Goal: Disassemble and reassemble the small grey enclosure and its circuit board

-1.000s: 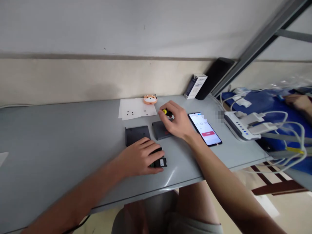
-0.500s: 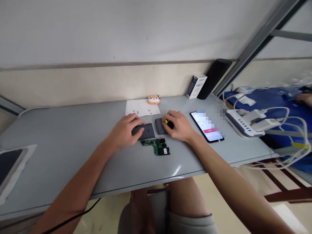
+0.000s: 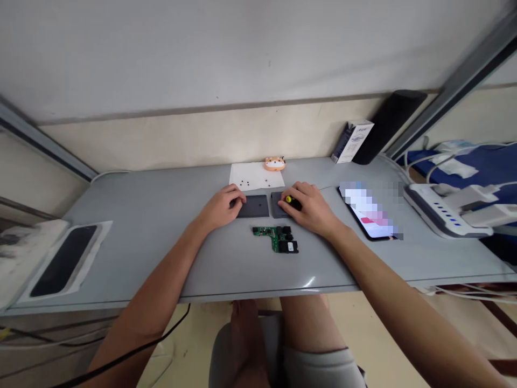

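My left hand [image 3: 222,207] rests at the left edge of a dark grey square cover [image 3: 254,206], fingers curled against it. My right hand [image 3: 310,207] lies over a second dark grey case piece [image 3: 278,205] and is closed round a small tool with a yellow and black handle [image 3: 291,201]. A green circuit board [image 3: 277,238] lies bare on the grey table [image 3: 161,226] just in front of both hands. Behind them is a white sheet of paper [image 3: 254,175] with several tiny black screws on it.
A lit phone [image 3: 369,218] lies right of my right hand. A white power strip [image 3: 440,210] with plugs and cables sits further right. An orange animal-shaped object [image 3: 275,163], a small box [image 3: 352,141] and a black cylinder [image 3: 388,124] stand at the back. A dark device [image 3: 64,258] lies far left.
My left hand left the circuit board and moved back to the dark grey cover. My right hand came down onto the other case piece with the tool. The view swung left.
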A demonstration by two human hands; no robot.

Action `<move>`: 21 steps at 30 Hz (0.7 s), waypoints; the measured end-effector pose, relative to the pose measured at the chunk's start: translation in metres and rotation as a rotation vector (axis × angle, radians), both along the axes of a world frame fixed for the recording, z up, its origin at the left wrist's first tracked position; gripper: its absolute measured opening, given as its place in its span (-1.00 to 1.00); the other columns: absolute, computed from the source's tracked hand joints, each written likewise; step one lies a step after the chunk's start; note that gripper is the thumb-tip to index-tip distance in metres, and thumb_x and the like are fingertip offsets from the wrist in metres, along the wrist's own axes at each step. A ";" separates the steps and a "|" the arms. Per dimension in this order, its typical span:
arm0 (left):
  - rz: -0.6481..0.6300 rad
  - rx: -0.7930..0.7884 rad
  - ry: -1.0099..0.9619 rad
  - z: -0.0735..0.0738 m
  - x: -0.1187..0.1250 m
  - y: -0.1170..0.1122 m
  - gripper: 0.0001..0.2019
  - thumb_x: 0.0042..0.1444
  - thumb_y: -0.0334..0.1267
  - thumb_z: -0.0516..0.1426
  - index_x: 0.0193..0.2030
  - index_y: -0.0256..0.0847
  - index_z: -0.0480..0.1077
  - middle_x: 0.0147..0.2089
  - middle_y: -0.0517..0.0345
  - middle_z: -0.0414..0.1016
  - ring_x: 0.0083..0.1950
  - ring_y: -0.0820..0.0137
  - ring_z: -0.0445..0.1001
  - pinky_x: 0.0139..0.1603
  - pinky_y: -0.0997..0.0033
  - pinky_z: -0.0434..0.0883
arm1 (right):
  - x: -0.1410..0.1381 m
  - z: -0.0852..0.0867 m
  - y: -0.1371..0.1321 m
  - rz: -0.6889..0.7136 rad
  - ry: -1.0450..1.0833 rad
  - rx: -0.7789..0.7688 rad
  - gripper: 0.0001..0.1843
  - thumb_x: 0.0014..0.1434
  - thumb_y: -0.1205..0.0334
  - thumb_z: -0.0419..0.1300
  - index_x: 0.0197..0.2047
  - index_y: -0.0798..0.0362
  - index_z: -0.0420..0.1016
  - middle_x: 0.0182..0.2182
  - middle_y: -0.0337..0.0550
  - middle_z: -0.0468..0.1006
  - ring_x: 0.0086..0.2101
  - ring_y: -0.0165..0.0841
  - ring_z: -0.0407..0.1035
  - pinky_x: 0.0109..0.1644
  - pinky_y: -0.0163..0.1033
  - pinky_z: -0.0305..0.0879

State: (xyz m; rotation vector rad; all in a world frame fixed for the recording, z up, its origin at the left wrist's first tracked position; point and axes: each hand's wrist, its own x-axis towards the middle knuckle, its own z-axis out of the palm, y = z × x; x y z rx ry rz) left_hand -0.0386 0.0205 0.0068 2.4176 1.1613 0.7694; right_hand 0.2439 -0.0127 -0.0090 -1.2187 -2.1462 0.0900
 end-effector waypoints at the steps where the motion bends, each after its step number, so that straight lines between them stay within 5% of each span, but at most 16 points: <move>1: 0.004 0.002 -0.019 0.000 0.000 0.000 -0.75 0.33 -0.39 0.00 -0.25 -0.21 0.50 -0.13 0.06 0.53 -0.30 0.40 0.44 -0.23 0.35 0.41 | 0.000 0.000 0.000 0.012 0.009 -0.008 -0.83 0.42 0.11 0.19 -0.16 -0.01 0.54 -0.26 -0.09 0.54 -0.22 -0.20 0.42 -0.06 -0.08 0.24; 11: 0.149 0.133 -0.045 -0.001 -0.005 0.002 -0.75 0.33 -0.38 0.00 -0.16 -0.20 0.53 -0.16 0.06 0.56 -0.34 0.40 0.42 -0.27 0.37 0.36 | 0.006 0.001 0.001 0.071 0.057 -0.041 -0.85 0.42 0.12 0.22 -0.19 -0.02 0.52 -0.31 -0.13 0.54 -0.27 -0.22 0.38 -0.09 -0.10 0.23; 16: 0.167 0.104 -0.029 0.001 -0.006 0.002 -0.79 0.27 -0.35 -0.02 -0.29 -0.18 0.43 -0.31 0.14 0.53 -0.36 0.39 0.41 -0.25 0.38 0.34 | 0.006 0.009 -0.003 0.100 0.122 -0.032 -0.80 0.42 0.15 0.22 -0.27 -0.01 0.51 -0.34 -0.17 0.59 -0.30 -0.26 0.42 -0.12 -0.10 0.18; 21: 0.189 0.066 0.019 0.005 -0.009 0.001 -0.77 0.25 -0.31 -0.07 -0.46 -0.13 0.19 -0.51 0.24 0.30 -0.47 0.39 0.28 -0.36 0.39 0.24 | 0.001 0.019 -0.012 0.150 0.090 -0.060 -0.83 0.38 0.19 0.24 -0.28 0.00 0.55 -0.33 -0.17 0.59 -0.30 -0.28 0.42 -0.13 -0.10 0.15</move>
